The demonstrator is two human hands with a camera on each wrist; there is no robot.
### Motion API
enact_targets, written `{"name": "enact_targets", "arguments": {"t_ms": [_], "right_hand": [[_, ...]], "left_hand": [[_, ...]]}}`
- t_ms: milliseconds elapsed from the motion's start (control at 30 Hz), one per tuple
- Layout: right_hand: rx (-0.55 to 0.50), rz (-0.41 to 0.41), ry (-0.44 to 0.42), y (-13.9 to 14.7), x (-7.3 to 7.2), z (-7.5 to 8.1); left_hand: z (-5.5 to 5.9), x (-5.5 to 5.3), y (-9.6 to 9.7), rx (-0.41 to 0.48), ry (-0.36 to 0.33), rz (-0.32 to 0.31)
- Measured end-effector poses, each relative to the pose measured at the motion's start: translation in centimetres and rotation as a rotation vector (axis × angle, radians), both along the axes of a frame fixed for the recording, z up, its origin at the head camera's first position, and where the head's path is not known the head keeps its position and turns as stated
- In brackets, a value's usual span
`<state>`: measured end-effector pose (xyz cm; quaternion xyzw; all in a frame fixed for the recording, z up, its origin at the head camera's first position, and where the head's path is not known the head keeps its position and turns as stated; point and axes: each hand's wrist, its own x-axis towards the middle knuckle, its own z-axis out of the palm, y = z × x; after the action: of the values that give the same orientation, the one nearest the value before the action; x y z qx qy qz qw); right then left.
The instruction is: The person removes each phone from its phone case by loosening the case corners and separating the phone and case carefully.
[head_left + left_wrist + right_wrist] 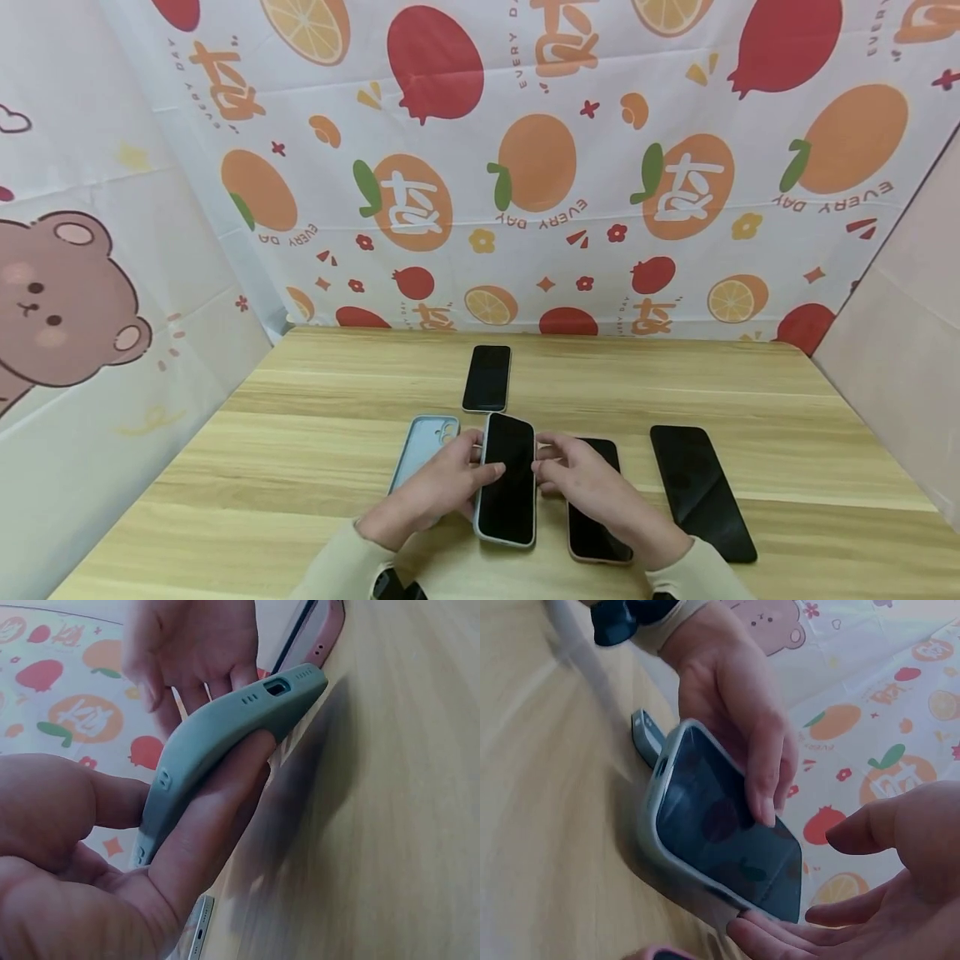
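Observation:
My left hand (438, 483) grips a phone (507, 496) in a pale blue-green case, its thumb over the edge of the dark screen and its fingers underneath. In the left wrist view, the case (217, 731) is tilted above the table, its port cutout showing. Beside the phone's right edge is my right hand (588, 479), thumb and fingers apart. The right wrist view shows its fingertips (761, 934) right at the case's lower edge. Partly behind my left hand lies a light blue phone case (416, 447), inner side up, with a camera cutout.
Under my right forearm lies a phone (596, 537) with a pinkish case rim. A larger black phone or glass panel (701, 492) lies farther right. Another dark-screened phone (487, 377) lies toward the back of the wooden table (300, 467). A fruit-print cloth (480, 275) hangs behind.

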<state>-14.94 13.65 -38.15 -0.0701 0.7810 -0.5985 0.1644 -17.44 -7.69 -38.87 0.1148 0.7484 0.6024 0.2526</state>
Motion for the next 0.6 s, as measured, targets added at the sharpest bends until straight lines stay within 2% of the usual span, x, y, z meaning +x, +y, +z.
{"name": "enact_targets", "arguments": {"t_ms": [200,400,600], "right_hand": [[-0.010,-0.027,0.047,0.5,-0.4,-0.1],[-0.066,-0.042,-0.001,1.1,-0.8,-0.1],[-0.086,-0.085,-0.014,1.4,-1.1,-0.2]], "left_hand": [[0.4,0.1,0.0,0.055,-0.020,-0.021],[1.1,0.3,0.4,0.082,-0.032,-0.052],[1.6,0.4,1.3,0.107,-0.043,-0.076]]}}
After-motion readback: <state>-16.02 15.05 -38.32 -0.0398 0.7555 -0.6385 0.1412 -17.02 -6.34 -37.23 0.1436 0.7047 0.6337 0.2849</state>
